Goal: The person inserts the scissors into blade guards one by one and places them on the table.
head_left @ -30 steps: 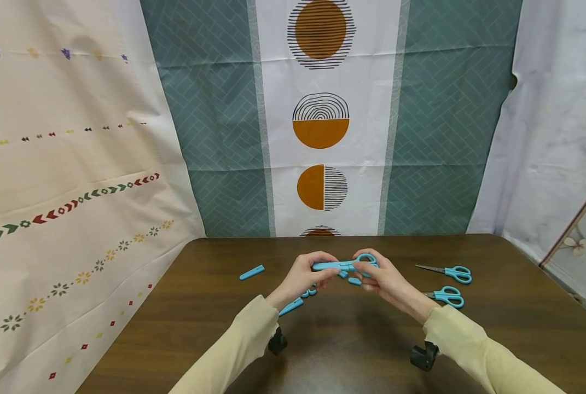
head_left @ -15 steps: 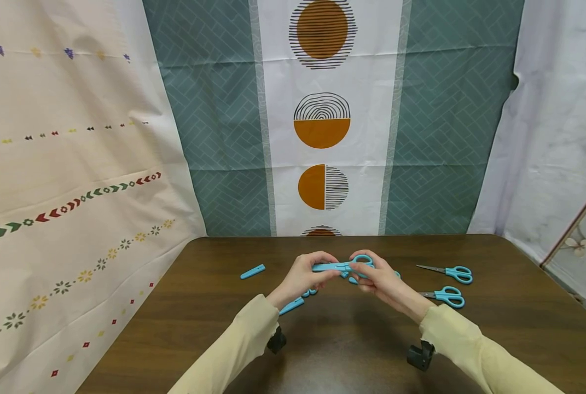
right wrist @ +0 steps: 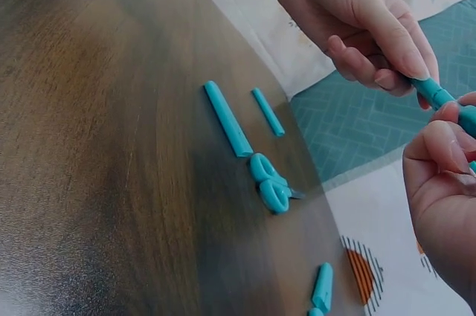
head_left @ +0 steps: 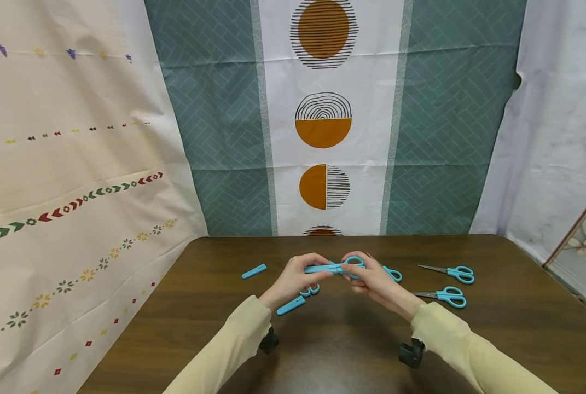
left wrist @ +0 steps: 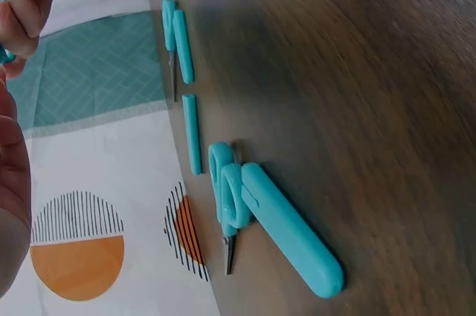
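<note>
my left hand (head_left: pixel 295 278) pinches the blue cover (head_left: pixel 319 268), and my right hand (head_left: pixel 376 276) pinches the scissors (head_left: pixel 339 268) at their handle end. the two lie in one line above the table (head_left: pixel 184 328), long axis running left to right: cover on the left, scissors on the right, no gap that i can see, each hand nearest its own end.

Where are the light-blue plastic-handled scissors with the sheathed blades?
Head view, centre, raised over the brown wooden table: the scissors are between the left hand, gripping their sheath, and the right hand, at the handle end.
</note>
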{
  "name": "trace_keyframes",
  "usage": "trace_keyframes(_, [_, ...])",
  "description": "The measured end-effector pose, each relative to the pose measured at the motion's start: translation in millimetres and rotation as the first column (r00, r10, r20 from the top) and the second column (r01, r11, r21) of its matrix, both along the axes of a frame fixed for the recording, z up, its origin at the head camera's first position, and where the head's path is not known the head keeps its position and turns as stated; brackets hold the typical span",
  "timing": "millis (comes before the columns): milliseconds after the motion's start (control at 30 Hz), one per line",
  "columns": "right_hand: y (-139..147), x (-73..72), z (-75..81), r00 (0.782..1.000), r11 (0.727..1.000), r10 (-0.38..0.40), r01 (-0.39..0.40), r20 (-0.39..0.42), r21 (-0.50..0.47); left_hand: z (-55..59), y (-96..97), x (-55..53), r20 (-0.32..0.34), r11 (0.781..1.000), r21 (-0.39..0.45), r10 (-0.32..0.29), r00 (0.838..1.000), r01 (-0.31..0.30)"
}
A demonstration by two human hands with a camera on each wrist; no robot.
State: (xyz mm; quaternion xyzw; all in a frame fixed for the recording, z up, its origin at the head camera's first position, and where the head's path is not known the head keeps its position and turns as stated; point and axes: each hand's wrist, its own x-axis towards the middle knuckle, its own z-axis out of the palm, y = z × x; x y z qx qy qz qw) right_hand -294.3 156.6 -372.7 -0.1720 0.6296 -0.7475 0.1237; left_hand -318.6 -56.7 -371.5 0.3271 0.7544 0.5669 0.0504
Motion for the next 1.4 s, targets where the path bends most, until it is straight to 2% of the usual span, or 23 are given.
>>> trace_keyframes(67, [-2, -1.1, -1.0, 1.000, 1.000, 0.005, -0.005, 0.009, -0.001, 0.3, -2.2, 1.0, 0.006, 1.000, -0.013, -0.003, 1.000, 0.003])
trace_keyframes(333, [-7, -3.8, -3.5, 0.998, 0.998, 0.058, -0.058, 0.038, 0.001, 14.8, -10.7, 17.5, 0.002, 0.999, -0.004, -0.046, 0.999, 0.046])
trace_keyframes(767, [-7, -5.0, -0.1, 0.989, 0.990, 0.136, -0.137, 0.061, 0.018, 9.4, -20.7, 15.1, -0.060, 0.999, -0.003, -0.052, 0.997, 0.052])
trace_keyframes(967, [0, -6.3, -1.6, 0.992, 0.995, 0.097, -0.099, 0.085, 0.020, 8.0, -27.1, 15.1, -0.049, 1.000, -0.009, -0.024, 0.999, 0.023])
trace_keyframes(1233, [7, -6.8, -4.2, 0.992, 0.997, 0.082, -0.083, 0.091, 0.002, 5.8, -38.1, 15.0, -0.100, 1.000, -0.026, 0.010, 0.995, -0.013])
trace_keyframes(1400, [12, -6.5, -5.0, 0.994, 0.998, 0.065, -0.066, 0.089, 0.008, 4.0, -45.5, 14.2, -0.074, 0.999, -0.029, 0.032, 0.997, -0.034])
